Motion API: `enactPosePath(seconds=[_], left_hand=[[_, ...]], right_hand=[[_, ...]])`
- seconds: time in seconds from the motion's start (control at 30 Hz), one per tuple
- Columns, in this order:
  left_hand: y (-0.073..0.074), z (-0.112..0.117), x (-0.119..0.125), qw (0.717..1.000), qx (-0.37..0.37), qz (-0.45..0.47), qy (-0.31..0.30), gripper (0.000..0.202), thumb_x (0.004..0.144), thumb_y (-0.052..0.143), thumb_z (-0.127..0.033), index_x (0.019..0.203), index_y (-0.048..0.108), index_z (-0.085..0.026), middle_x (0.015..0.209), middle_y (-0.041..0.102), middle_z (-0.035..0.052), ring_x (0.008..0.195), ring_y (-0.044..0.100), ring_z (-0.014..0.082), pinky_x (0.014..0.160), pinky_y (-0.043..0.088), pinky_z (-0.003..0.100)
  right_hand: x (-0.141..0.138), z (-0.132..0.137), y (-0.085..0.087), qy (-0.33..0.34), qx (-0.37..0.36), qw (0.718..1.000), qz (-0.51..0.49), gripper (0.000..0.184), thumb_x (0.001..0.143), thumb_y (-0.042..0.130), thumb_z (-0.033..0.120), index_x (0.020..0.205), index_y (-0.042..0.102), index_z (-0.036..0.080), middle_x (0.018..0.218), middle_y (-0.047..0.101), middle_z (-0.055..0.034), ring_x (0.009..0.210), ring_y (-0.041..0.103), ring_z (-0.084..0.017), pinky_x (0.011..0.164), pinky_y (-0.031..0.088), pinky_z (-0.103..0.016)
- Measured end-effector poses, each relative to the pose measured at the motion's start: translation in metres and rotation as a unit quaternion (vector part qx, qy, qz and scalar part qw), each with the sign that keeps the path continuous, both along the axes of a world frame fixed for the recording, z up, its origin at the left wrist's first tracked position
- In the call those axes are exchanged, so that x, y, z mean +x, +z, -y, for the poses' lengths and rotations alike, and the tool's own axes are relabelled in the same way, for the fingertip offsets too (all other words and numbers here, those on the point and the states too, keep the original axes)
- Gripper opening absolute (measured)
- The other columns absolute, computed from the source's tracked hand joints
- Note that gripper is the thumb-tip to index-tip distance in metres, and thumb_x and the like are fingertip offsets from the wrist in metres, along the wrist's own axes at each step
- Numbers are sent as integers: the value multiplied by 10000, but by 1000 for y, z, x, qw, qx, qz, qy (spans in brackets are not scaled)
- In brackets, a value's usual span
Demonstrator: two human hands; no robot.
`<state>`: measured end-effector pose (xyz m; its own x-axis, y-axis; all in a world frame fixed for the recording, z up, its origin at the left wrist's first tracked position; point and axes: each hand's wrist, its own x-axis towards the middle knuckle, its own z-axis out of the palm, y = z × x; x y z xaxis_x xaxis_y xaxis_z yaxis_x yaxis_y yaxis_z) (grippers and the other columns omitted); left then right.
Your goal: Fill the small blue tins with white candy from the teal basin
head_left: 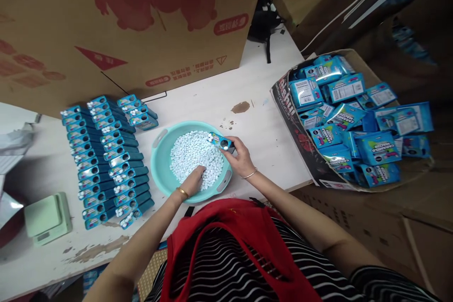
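A turquoise plastic basin [163, 188] holds a heap of small pale candies [191, 148]. My left hand [193, 181] reaches into the heap, its fingers curled and partly sunk among the candies. Over the basin's right rim, my right hand [240, 156] grips a small blue candy box [220, 141] between thumb and fingers. The box is tilted, with a dark round hole in its printed end and a few white candies at its left tip. Left of the basin stand rows of similar blue boxes [122, 156], with dark holes and white candies on their tops.
A large brown carton [170, 52] stands along the back of the white table [262, 104]. At the right, an open carton [295, 134] is heaped with blue packs [343, 115]. A pale green scale [44, 214] sits at the left. Brown stains mark the tabletop.
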<state>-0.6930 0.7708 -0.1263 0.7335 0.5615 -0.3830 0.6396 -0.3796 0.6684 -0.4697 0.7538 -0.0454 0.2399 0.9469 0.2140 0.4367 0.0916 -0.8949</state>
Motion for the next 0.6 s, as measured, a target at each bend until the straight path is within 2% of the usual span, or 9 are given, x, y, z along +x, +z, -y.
enactPosePath(seconds=[0.13,0.2,0.3,0.4,0.47,0.6], left_hand=[[24,-5,-11,998,-56,36,0,360,854,448,-183,1213,440,-164,1026,590,49,888,556,141,854,481,298],[42,-10,-18,994,-91,60,21,348,875,456,-269,1210,431,-178,1043,581,45,890,543,138,851,471,292],[78,-19,-30,988,-114,86,56,354,875,462,-316,1204,435,-191,1053,565,48,884,526,142,847,461,305],[116,-28,-39,992,-76,79,62,348,885,434,-297,1219,429,-197,1096,554,67,911,530,149,854,465,322],[139,-34,-39,996,-42,65,43,342,888,419,-270,1222,433,-194,1113,557,78,939,538,158,862,470,330],[169,-42,-26,999,43,-1,-26,300,863,404,-160,1147,500,-153,1095,579,103,1021,550,190,919,460,354]], right_hand=[[0,2,-1,-1,-4,1000,-2,273,854,585,298,1110,531,218,1036,608,-76,965,589,-209,868,499,-366],[0,3,-1,2,-3,1000,3,271,854,580,288,1112,530,219,1036,606,-75,963,589,-212,861,504,-368],[-1,5,-3,16,10,1000,20,287,851,560,242,1135,522,225,1058,594,-77,987,585,-222,868,512,-387],[-5,7,-8,55,33,997,54,363,838,519,160,1192,497,238,1122,576,-91,1065,565,-232,925,502,-423],[-10,8,-12,85,51,992,83,430,823,489,111,1230,475,245,1171,563,-98,1126,537,-238,978,480,-455],[-23,11,-19,130,79,979,136,497,812,455,70,1281,438,233,1215,553,-110,1180,507,-245,1045,430,-512]])
